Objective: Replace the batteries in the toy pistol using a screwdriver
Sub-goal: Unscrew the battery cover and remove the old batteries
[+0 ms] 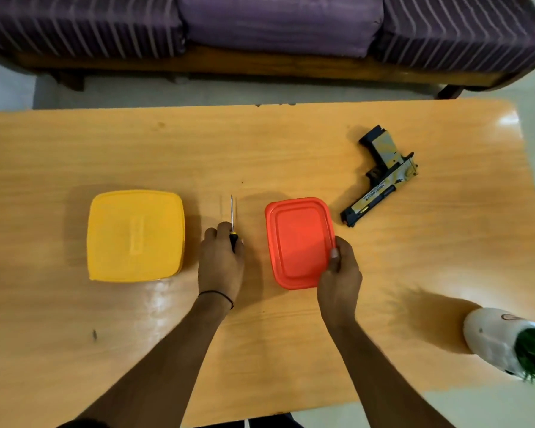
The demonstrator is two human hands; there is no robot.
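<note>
Fingers [212, 239]: screwdriver [232, 216] is gripped by left hand [221, 262], red box [297, 239] corner is pinched by right hand [338, 274]
Toy pistol [383, 177]: laid flat on table [275, 149], apart from both hands
Handling: probably light stiff plastic, best grabbed by the grip

My left hand [221, 264] hides most of the grip of the slim black-handled screwdriver [231, 211]. At lower right the frame cuts off the white, green-leaved plant pot [488, 335].

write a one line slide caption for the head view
Left hand holds the screwdriver, right hand grips the red lidded box; the toy pistol lies untouched on the wooden table.
</note>
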